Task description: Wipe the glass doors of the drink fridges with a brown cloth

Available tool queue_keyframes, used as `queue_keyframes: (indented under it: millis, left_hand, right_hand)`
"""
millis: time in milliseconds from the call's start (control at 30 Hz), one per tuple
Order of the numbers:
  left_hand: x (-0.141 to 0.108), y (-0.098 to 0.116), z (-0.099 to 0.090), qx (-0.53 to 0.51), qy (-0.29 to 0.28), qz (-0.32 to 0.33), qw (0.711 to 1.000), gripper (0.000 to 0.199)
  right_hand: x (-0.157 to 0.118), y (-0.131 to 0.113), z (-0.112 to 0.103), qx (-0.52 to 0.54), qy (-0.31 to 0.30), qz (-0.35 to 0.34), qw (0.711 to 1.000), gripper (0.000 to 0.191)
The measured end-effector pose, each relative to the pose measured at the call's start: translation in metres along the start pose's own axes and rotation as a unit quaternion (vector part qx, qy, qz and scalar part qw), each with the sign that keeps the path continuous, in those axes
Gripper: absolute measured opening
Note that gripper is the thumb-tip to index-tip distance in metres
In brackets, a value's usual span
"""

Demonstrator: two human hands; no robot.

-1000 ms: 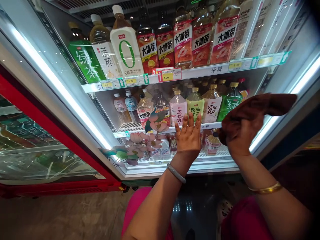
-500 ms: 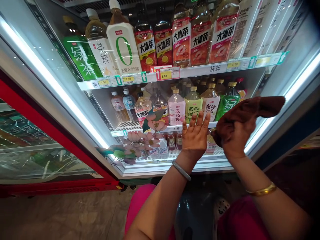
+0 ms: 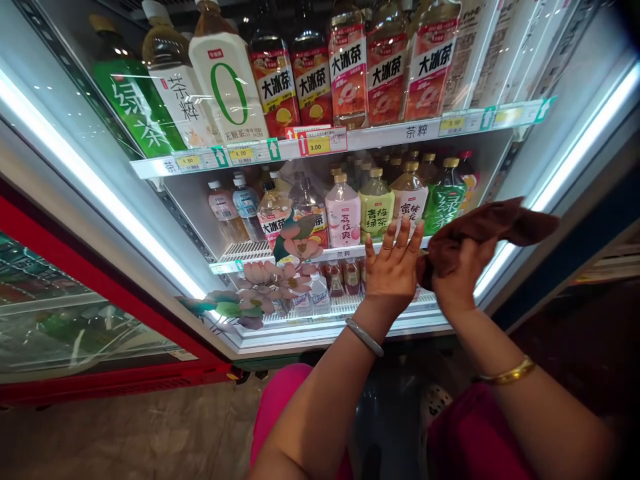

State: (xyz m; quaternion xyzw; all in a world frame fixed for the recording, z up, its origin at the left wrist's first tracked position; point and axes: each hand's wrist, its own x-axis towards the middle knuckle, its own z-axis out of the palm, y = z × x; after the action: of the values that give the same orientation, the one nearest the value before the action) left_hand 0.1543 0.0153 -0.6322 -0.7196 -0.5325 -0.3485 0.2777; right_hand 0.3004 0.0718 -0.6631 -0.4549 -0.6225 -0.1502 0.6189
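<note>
My left hand [image 3: 393,263], a grey bangle at its wrist, is raised flat with fingers spread. It appears to rest against the glass door of a lit drinks fridge. Just to its right, my right hand [image 3: 457,273] grips a brown cloth [image 3: 480,230], bunched over the fingers with a loose end hanging out to the right. Behind my fingers stand a yellow-green bottle [image 3: 376,207], a peach-labelled bottle [image 3: 411,190] and a green bottle [image 3: 445,200] on the middle shelf. Pink flower decals [image 3: 275,280] show on the glass left of my hands.
Large tea bottles [image 3: 225,87] line the upper shelf, above a price strip [image 3: 320,141]. Smaller bottles [image 3: 320,290] stand on the bottom rack. A red-framed fridge [image 3: 150,327] adjoins on the left. My knees and a dark, shiny surface [image 3: 383,407] between them are below.
The fridge contents have shifted slightly left in view. My right hand and the cloth have moved a little left, closer to my left hand, which stays nearly in place.
</note>
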Motion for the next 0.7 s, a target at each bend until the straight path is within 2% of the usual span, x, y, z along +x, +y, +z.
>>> queue_keyframes:
  millis: [67,133,233,333,400,433,500,567,700]
  left_hand:
    - [0.000,0.001,0.000,-0.003,-0.005,-0.004,1.000,0.065]
    - [0.001,0.004,-0.002,-0.007,-0.023,-0.007,1.000,0.063]
    - [0.002,0.008,-0.006,-0.011,-0.038,-0.022,0.999,0.066]
    - [0.000,0.012,-0.004,-0.016,-0.044,-0.015,0.999,0.071]
    - [-0.003,0.016,0.001,-0.019,-0.044,-0.004,0.999,0.071]
    - [-0.005,0.017,0.005,-0.020,-0.045,0.002,0.999,0.071]
    - [-0.008,0.021,0.013,-0.026,-0.058,0.013,0.998,0.069]
    - [-0.010,0.024,0.021,-0.032,-0.080,0.022,0.996,0.068]
    - [-0.010,0.028,0.026,-0.041,-0.098,0.020,0.994,0.067]
  right_hand:
    - [-0.007,-0.015,0.004,0.014,-0.029,-0.018,0.999,0.058]
    - [-0.002,-0.019,0.002,0.028,-0.063,-0.042,0.997,0.061]
    - [0.017,0.000,-0.008,0.036,-0.058,-0.057,0.996,0.072]
    - [0.024,0.021,-0.013,0.020,0.022,0.041,0.999,0.064]
    - [0.014,0.023,-0.008,0.015,0.057,0.111,0.992,0.053]
    - [0.007,0.020,-0.005,0.014,0.059,0.125,0.990,0.050]
    - [-0.007,0.011,0.001,0.014,0.037,0.113,0.993,0.049]
    - [-0.012,0.004,0.003,0.019,-0.005,0.074,0.997,0.051]
    - [0.005,0.014,-0.009,0.022,-0.088,-0.002,0.996,0.056]
